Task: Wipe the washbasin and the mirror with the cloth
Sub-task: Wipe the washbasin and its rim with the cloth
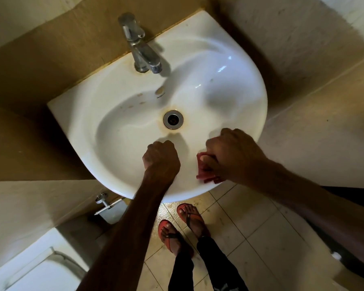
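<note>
Holding cloth (205, 172) on washbasin (118, 127) rim, right hand (233, 156) grip curled round it — left hand (161, 157) fisted, empty

We look down into a dim bathroom. Tan and beige tiled walls (51, 49) fill the view from 9 to 3 o'clock. Pale square floor tiles (261, 238) lie at 5 o'clock, a white toilet (29, 269) at 7 o'clock.
</note>
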`<action>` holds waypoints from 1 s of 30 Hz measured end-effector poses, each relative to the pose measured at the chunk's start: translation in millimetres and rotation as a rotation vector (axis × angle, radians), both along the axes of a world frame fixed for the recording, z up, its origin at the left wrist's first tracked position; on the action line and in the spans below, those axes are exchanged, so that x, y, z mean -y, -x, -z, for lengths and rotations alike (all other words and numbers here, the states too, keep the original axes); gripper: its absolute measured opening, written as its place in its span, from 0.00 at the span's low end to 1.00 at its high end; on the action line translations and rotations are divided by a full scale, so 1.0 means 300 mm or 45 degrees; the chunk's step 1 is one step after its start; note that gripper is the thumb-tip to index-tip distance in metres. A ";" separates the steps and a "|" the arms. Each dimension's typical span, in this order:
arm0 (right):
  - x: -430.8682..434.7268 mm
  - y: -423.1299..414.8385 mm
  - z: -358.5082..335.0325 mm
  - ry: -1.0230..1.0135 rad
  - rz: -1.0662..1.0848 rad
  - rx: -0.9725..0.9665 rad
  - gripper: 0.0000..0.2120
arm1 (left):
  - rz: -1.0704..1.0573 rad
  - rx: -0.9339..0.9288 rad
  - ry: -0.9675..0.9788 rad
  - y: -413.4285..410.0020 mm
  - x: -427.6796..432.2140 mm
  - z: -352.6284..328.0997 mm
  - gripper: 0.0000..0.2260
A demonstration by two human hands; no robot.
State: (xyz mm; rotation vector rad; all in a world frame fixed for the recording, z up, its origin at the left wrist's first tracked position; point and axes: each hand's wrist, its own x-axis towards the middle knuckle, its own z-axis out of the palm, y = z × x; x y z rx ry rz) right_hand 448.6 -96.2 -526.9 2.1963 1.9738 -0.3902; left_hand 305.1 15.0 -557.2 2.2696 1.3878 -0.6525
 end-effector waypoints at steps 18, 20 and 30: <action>0.098 0.239 0.110 -0.559 1.229 -0.053 0.37 | 0.033 -0.029 -0.027 -0.047 0.038 0.017 0.13; 0.085 0.283 0.123 -0.569 1.449 -0.152 0.44 | 0.066 -0.051 -0.056 -0.049 0.044 0.027 0.14; 0.054 0.288 0.131 -0.816 1.766 -0.474 0.45 | 0.076 -0.050 -0.073 -0.051 0.053 0.040 0.14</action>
